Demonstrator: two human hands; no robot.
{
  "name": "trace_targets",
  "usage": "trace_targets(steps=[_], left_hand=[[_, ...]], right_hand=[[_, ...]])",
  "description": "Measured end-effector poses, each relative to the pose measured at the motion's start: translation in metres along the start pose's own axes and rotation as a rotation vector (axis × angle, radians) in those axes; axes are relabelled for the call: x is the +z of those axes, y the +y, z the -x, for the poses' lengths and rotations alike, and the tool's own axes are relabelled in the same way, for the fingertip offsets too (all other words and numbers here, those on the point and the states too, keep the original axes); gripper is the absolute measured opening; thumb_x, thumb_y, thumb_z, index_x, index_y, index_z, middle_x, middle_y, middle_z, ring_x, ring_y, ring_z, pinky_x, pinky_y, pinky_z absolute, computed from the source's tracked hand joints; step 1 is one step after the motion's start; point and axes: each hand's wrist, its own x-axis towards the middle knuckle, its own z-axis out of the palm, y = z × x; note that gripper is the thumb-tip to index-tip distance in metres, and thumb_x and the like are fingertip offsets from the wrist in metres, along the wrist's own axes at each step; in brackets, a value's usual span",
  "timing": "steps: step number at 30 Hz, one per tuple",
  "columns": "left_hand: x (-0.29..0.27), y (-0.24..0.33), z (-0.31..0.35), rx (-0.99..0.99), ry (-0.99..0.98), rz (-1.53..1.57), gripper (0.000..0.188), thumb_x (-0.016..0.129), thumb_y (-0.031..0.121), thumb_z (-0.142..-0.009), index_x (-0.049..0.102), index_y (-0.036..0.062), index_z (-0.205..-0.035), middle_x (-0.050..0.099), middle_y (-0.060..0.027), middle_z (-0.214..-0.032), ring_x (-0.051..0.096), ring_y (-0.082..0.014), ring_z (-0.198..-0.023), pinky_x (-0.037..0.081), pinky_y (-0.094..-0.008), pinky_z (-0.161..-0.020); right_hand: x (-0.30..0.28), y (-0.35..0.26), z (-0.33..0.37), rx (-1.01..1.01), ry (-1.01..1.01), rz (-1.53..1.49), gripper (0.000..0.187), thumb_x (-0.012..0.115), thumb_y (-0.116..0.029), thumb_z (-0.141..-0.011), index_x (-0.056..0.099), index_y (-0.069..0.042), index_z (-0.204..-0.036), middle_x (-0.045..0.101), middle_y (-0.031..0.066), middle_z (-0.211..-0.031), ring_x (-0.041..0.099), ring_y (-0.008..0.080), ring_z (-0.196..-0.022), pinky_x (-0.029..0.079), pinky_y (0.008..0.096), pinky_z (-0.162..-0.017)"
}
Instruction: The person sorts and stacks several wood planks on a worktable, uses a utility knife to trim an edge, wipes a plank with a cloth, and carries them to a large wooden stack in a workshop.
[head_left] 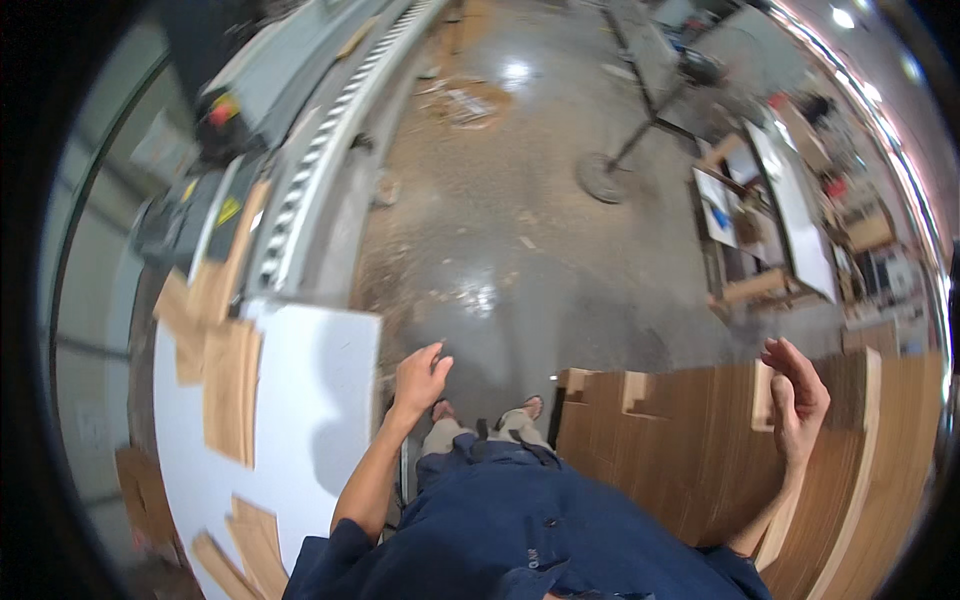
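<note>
Left of the left hand (420, 378): white tabletop (345, 350), smooth, low sheen, can't tell laminate or painted board. Further left, wood offcuts (230, 395), bare, matt, visible grain. Beyond that hand, up-left: machine rail (345, 160), pale metal look, smooth. Under and beside the right hand (797, 395): brown panels (680, 430), matt, streaked, wood or wood-look; pale edge strip (858, 480) reads as bare wood. Between and ahead of both hands: grey floor (530, 270), smooth, glossy, dusty patches. Shirt (570, 530) between the forearms: matt navy cloth.

Rnd-base stand (600, 179) on gray flr (560, 270); wht-top bench (790, 215) rt.
</note>
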Motion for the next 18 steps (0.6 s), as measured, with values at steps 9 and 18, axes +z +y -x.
trace_targets(steps=[9, 18], left_hand=[[-0.157, -0.045, 0.112, -0.329, 0.815, -0.220, 0.031, 0.066, 0.016, -0.088, 0.066, -0.0002, -0.114, 0.067, -0.0213, -0.115, 0.063, -0.0375, -0.107, 0.050, -0.0416, -0.094], [-0.277, -0.132, 0.051, -0.473, 0.885, 0.445, 0.039, 0.066, 0.025, -0.093, 0.061, -0.0058, -0.116, 0.068, -0.0077, -0.096, 0.062, -0.0136, -0.081, 0.051, -0.0279, -0.070]], right_hand=[[0.250, 0.012, -0.076, -0.031, -0.514, -0.274, 0.035, 0.064, -0.014, -0.095, 0.061, 0.002, -0.126, 0.068, 0.0120, -0.116, 0.064, 0.0182, -0.105, 0.050, 0.0300, -0.090], [0.419, -0.110, -0.050, -0.416, -1.085, -0.350, 0.039, 0.072, -0.020, -0.088, 0.065, 0.000, -0.120, 0.071, 0.0146, -0.110, 0.068, 0.0180, -0.098, 0.055, 0.0303, -0.068]])
